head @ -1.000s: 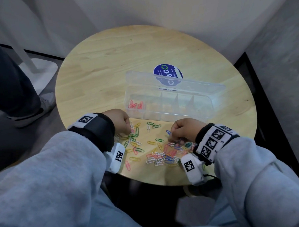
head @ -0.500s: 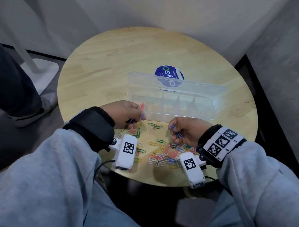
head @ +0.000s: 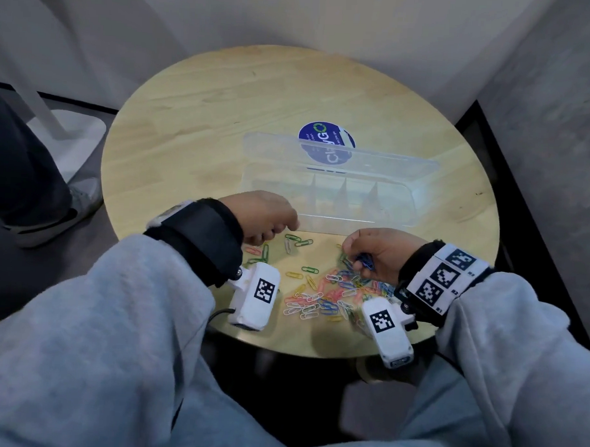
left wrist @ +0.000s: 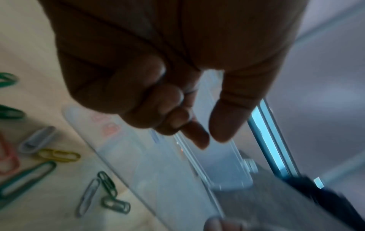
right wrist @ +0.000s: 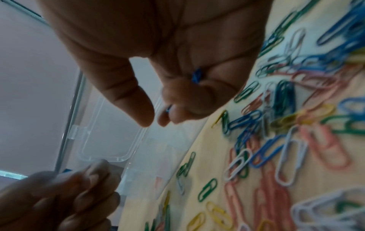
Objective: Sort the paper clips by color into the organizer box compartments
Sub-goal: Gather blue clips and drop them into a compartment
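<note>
Wooden desk (head: 208,94): blue paper clips (right wrist: 196,76) clamped beneath curled fingers (right wrist: 197,100) of right hand (head: 380,252); left hand (head: 263,215) curled over organizer box (head: 389,200), grip indeterminate.

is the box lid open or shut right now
Open. The clear lid stands up behind the box, and the dividers inside show uncovered from above.

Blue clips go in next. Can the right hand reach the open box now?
Probably yes. The box lies open just beyond the right hand with its blue clips, lid tilted back, nothing between them; the left hand is at its left end.
</note>
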Demonstrator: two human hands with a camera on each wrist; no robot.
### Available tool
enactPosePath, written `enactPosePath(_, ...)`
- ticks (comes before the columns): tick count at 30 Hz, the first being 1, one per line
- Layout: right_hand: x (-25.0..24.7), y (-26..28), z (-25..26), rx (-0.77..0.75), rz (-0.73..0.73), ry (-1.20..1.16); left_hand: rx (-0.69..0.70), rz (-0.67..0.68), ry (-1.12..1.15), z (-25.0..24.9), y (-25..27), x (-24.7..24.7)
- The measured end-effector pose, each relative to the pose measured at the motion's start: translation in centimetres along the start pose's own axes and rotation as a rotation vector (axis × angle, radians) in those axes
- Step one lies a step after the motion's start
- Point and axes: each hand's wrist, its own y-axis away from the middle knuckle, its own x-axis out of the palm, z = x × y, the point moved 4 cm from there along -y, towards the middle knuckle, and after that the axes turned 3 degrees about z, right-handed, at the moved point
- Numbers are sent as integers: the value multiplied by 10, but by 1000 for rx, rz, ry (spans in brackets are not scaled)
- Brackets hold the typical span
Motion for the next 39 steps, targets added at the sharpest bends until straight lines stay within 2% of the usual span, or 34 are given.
enactPosePath(2, -10, 3, -5, 7, -46, 49, 75, 45, -205, -9, 0, 14)
enactPosePath(6, -29, 8, -14, -2, -92, 164, 162, -18, -586, -20, 8, 43)
enactPosePath(8, -34, 10, -16, -11, -95, 257, 182, -5, -720, -22, 11, 60)
enactPosePath(13, -43, 14, -20, -114, -112, 317, 212, -23, -853, -17, 11, 84)
enactPosePath(19, -58, 19, -17, -194, -156, 441, 143, 36, -1058, -10, 13, 110)
enactPosePath(25, -71, 11, -22, -167, -181, 506, 97, 25, -1150, 1, 3, 113)
enactPosePath(33, -65, 4, -23, -176, -153, 536, 123, 19, -1221, 1, -4, 119)
enactPosePath(35, -64, 3, -22, -183, -156, 543, 120, 11, -1172, 2, -3, 116)
enactPosePath(39, -60, 2, -23, -173, -133, 527, 95, 36, -921, 6, -2, 101)
